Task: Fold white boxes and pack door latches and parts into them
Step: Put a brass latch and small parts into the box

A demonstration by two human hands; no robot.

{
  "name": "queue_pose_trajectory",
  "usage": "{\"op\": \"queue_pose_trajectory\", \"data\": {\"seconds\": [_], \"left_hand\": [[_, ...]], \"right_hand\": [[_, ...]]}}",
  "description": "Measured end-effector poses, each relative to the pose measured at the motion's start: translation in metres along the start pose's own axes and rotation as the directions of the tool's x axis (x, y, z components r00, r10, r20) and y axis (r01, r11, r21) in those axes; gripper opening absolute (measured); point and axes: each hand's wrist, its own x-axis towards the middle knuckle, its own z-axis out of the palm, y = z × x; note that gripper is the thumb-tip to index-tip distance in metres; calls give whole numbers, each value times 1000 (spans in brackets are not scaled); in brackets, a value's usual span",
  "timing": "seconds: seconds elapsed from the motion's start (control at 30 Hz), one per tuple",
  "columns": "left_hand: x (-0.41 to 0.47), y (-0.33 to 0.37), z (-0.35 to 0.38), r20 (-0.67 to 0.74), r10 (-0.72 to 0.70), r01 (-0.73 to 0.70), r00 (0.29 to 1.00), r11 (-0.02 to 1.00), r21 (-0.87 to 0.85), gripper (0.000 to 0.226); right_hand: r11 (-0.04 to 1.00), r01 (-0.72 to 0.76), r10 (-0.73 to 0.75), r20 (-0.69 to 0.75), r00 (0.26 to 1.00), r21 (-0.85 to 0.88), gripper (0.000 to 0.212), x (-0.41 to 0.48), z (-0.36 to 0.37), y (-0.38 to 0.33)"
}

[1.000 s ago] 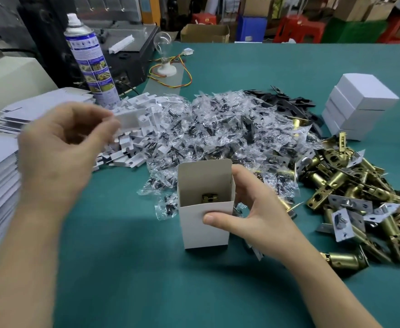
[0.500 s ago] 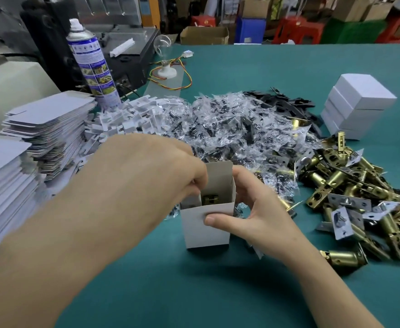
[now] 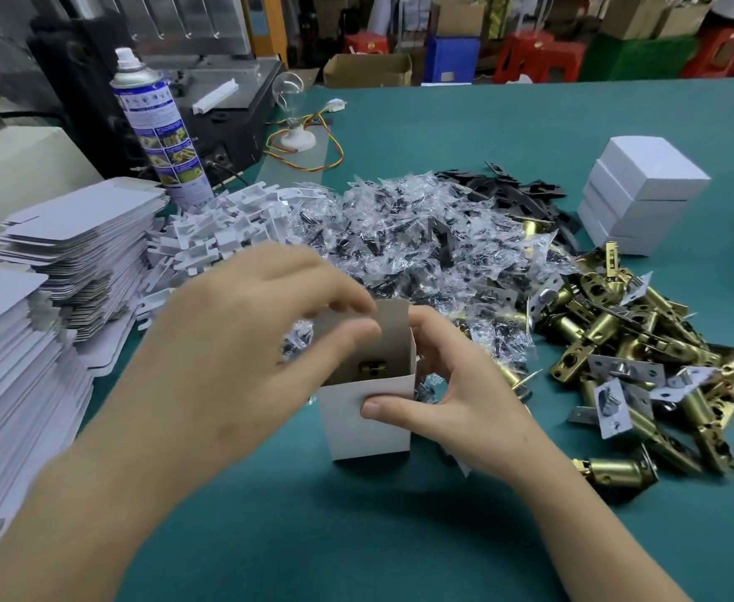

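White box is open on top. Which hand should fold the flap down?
Probably the left hand: it hovers at the raised flap of the white box, while the right hand grips its side.

The blurred left hand [image 3: 243, 341] hides the left corner of the white box [image 3: 369, 423]; little of the brass latch [image 3: 373, 367] inside shows; the flat blanks [image 3: 8, 362] run off the left edge

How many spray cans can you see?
1. The spray can stands upright at the far left, behind the white plastic pieces and beside the flat box blanks. No other shows, though the piles could hide one.
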Motion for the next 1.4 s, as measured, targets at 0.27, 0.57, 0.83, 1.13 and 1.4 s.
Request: {"op": "queue_pose_trajectory", "data": {"seconds": [0.27, 0.57, 0.83, 1.13, 1.4], "left_hand": [[-40, -24, 79, 325, -286, 424, 901, 431, -797, 87], [-25, -30, 89, 433, -292, 510, 853, 292, -809, 33], [-36, -26, 94, 428, -325, 510, 843, 232, -828, 27], [-30, -27, 96, 434, -301, 492, 849, 153, -857, 28], [-29, -31, 97, 454, -282, 505, 845, 143, -851, 29]], "right_hand": [[999, -9, 9, 1, 1000, -53, 57, -2, -3, -5], [922, -205, 35, -458, 888, -328, 12, 53, -106, -34], [275, -549, 404, -423, 811, -790, 35, 169, -203, 34], [285, -612, 425, -475, 771, -738, 36, 207, -217, 92], [284, -576, 376, -464, 802, -767, 20, 217, -222, 102]]}}
